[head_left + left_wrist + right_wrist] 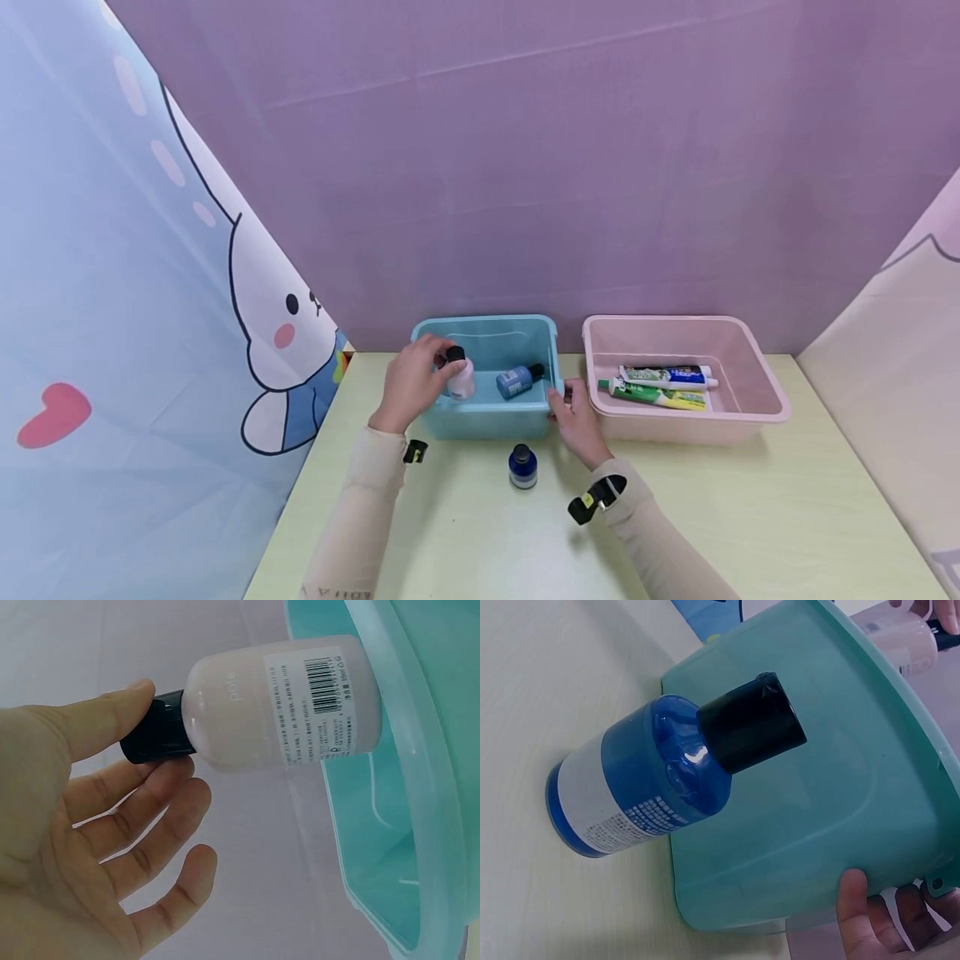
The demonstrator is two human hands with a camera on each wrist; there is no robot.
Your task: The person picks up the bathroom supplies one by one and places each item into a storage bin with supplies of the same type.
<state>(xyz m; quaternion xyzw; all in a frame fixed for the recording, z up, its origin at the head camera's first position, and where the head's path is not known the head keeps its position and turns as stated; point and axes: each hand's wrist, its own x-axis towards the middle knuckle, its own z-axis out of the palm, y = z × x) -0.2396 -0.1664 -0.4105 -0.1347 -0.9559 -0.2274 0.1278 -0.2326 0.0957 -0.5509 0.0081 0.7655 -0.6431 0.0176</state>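
My left hand (411, 382) pinches a pale pink bottle (462, 383) by its black cap, thumb on one side and fingertips on the other. The bottle is upright at the front left of the teal bin (480, 423), its base below rim level in the left wrist view. Inside that bin a blue bottle (514, 382) lies on its side. My right hand (579, 425) grips the bin at its front right corner, thumb on the front wall and fingers at the side under the rim. A dark blue bottle (522, 470) with a black cap stands before the bin.
Right of the teal bin stands a pink bin (690, 427), holding a blue-and-white tube (663, 374) and a green-and-yellow tube (660, 396). A purple cloth (525, 167) hangs behind the pale table (787, 517). A printed blue cloth (112, 292) hangs at the left.
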